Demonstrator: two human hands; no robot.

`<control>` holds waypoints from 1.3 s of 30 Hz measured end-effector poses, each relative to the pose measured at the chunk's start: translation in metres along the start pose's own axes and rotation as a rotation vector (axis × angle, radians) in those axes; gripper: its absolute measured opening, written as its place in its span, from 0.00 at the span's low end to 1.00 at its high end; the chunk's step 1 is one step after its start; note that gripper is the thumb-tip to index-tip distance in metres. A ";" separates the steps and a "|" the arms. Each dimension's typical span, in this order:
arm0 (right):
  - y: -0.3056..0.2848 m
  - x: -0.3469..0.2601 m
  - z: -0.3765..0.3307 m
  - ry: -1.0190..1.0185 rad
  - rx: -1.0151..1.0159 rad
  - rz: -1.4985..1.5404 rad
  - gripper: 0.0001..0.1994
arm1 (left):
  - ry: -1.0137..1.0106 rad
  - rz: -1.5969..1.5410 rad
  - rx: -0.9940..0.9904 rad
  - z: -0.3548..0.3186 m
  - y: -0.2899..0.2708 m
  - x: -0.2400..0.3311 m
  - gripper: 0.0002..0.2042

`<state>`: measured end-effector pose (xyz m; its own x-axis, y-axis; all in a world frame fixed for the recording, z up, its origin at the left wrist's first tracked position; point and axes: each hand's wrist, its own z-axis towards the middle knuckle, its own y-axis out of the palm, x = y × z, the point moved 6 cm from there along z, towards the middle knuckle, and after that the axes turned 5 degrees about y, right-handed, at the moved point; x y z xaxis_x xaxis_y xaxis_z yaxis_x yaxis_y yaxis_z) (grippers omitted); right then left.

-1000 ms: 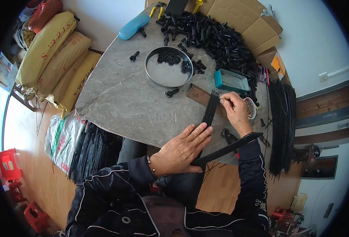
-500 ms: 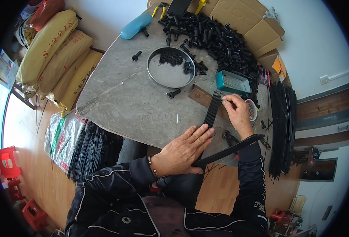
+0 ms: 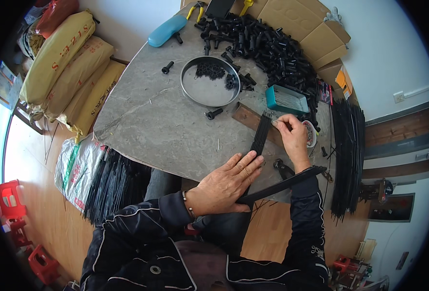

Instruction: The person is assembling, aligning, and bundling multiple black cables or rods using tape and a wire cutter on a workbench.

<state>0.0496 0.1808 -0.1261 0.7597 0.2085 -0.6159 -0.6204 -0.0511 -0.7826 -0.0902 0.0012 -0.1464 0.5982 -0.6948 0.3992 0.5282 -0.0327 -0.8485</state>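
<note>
My left hand (image 3: pixel 229 180) lies flat, fingers stretched out, across a row of thin black rods (image 3: pixel 261 133) at the table's near edge. The rods' far ends rest over a brown bar (image 3: pixel 247 118). Beside those ends, my right hand (image 3: pixel 293 138) pinches thumb and forefinger together; what it holds, if anything, is too small to make out. A curved black strip-like bundle (image 3: pixel 282 185) runs from under my left hand to my right wrist. Near my right hand are a teal box (image 3: pixel 272 99) of thin pins and a small round tub (image 3: pixel 311 133) of tiny parts.
A round metal tray (image 3: pixel 189 98) with small black rings stands mid-table. Behind it lies a heap of black bolt-like parts (image 3: pixel 277 53). Dark-handled pliers (image 3: pixel 283 169) lie right of the rods. Long black rods (image 3: pixel 346 160) hang at the right edge, more (image 3: pixel 115 186) at the left.
My right hand has shifted very slightly at the rods' far ends, still pinched. My left hand stays flat in the same place.
</note>
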 end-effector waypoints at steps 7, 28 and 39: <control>-0.001 -0.023 -0.003 -0.283 -0.088 0.075 0.03 | -0.003 -0.010 0.013 -0.001 -0.003 0.000 0.45; 0.000 -0.017 0.005 -0.277 -0.010 0.146 0.06 | 0.004 -0.038 0.022 -0.001 -0.004 0.001 0.45; -0.019 -0.026 -0.021 -0.363 -0.011 -0.208 0.04 | 0.016 -0.052 0.048 -0.004 -0.002 -0.001 0.45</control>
<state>0.0462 0.1558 -0.0972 0.7496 0.5458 -0.3744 -0.4574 0.0183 -0.8891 -0.0939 -0.0008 -0.1462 0.5593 -0.7048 0.4363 0.5867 -0.0352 -0.8090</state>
